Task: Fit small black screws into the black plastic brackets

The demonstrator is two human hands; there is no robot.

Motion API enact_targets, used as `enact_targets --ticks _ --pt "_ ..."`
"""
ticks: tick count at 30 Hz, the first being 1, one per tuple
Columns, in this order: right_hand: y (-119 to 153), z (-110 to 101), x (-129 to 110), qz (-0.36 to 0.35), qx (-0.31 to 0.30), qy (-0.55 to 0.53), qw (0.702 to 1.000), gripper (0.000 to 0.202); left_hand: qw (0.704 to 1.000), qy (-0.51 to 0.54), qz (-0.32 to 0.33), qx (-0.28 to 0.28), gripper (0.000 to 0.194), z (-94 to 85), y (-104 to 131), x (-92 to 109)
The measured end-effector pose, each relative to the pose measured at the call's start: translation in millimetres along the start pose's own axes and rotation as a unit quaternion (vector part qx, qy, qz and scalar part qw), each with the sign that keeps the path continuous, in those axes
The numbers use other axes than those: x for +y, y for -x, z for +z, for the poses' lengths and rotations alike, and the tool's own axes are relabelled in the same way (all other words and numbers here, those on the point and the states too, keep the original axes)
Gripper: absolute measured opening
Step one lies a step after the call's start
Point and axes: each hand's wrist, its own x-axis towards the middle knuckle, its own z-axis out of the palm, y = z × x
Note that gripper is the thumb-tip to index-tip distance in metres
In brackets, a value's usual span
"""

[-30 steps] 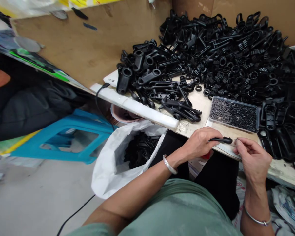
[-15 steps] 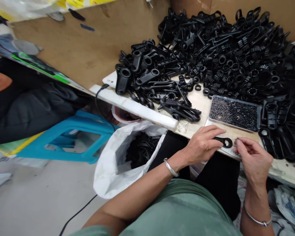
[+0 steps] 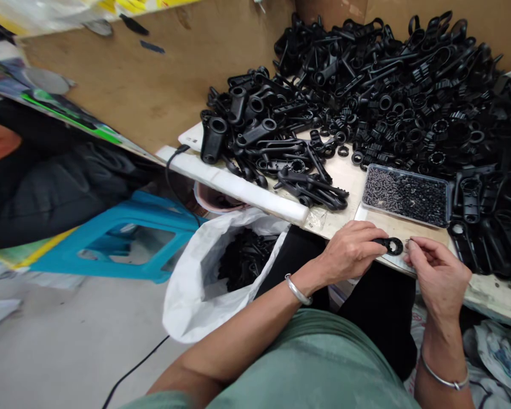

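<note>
My left hand [image 3: 356, 246] is closed around a black plastic part with a ring-shaped end [image 3: 394, 246] at the front edge of the worktable. Only the toothed ring end shows past my fingers; the rest is hidden. Just right of that ring, my right hand [image 3: 439, 271] pinches thumb and forefinger together. A tiny dark piece seems to stick out at the fingertips, too small to name. Behind both hands sits a clear plastic box [image 3: 406, 196] with small metallic bits on its left side and small black pieces on its right.
Black plastic parts [image 3: 392, 74] are heaped across the back of the table. More handle-like parts [image 3: 470, 196] lie at the right. Below the left edge stands an open white sack [image 3: 187, 301] holding black parts, near a blue stool [image 3: 106, 270]. Another person's dark-clothed leg [image 3: 59, 187] is at far left.
My left fingers have curled in closer around the black part, and its ring end has turned slightly. The right hand stays almost in place, still pinching.
</note>
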Motion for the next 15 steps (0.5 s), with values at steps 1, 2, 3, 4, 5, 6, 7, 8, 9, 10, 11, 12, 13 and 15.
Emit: enact_targets --ticks 1,2,3,4,5,6,7,8,9,10,11,12,13,15 --pt "0.0 0.0 0.0 -0.002 0.000 0.001 1.000 0.020 1.000 -0.001 -0.001 -0.003 0.019 0.2 0.2 0.0" --pt "-0.1 0.1 0.1 -0.003 0.000 0.002 1.000 0.020 1.000 -0.003 -0.004 -0.009 0.019 0.3 0.4 0.1" --pt "-0.1 0.1 0.1 -0.005 0.000 0.003 1.000 0.020 1.000 -0.006 -0.007 -0.016 0.020 0.4 0.6 0.2" --pt "0.0 0.1 0.0 -0.006 0.001 0.004 1.000 0.019 1.000 -0.009 -0.012 -0.024 0.020 0.4 0.7 0.4" --pt "0.0 0.1 0.0 -0.006 0.002 0.004 1.000 0.019 0.999 -0.011 -0.015 -0.030 0.021 0.3 0.8 0.6" --pt "0.1 0.1 0.0 -0.006 0.002 0.003 1.000 0.019 0.999 -0.013 -0.017 -0.035 0.021 0.2 0.8 0.8" --pt "0.2 0.1 -0.1 -0.006 0.002 0.003 1.000 0.019 0.999 -0.014 -0.019 -0.038 0.022 0.1 0.6 1.0" --pt "0.2 0.1 -0.1 -0.005 0.003 0.003 1.000 0.019 0.999 -0.015 -0.020 -0.040 0.022 -0.1 0.4 1.2" --pt "0.3 0.1 0.0 -0.005 0.002 0.002 1.000 0.019 0.999 -0.013 -0.023 -0.038 0.023 -0.2 0.1 1.4" --pt "0.3 0.1 0.1 -0.005 0.002 0.002 1.000 0.019 0.999 -0.009 -0.024 -0.035 0.023 -0.3 -0.2 1.7" --pt "0.4 0.1 0.2 -0.006 0.001 0.002 1.000 0.018 0.999 -0.004 -0.025 -0.027 0.024 -0.4 -0.5 1.9" --pt "0.5 0.1 0.3 -0.006 0.001 0.003 1.000 0.018 1.000 0.002 -0.026 -0.018 0.024 -0.5 -0.8 2.2" --pt "0.5 0.0 0.5 -0.006 0.001 0.004 1.000 0.019 1.000 0.008 -0.026 -0.009 0.024 -0.5 -1.0 2.5" --pt "0.7 -0.3 0.8 -0.006 -0.001 0.007 1.000 0.019 0.999 0.014 -0.029 -0.003 0.023 -0.5 -1.2 2.9"
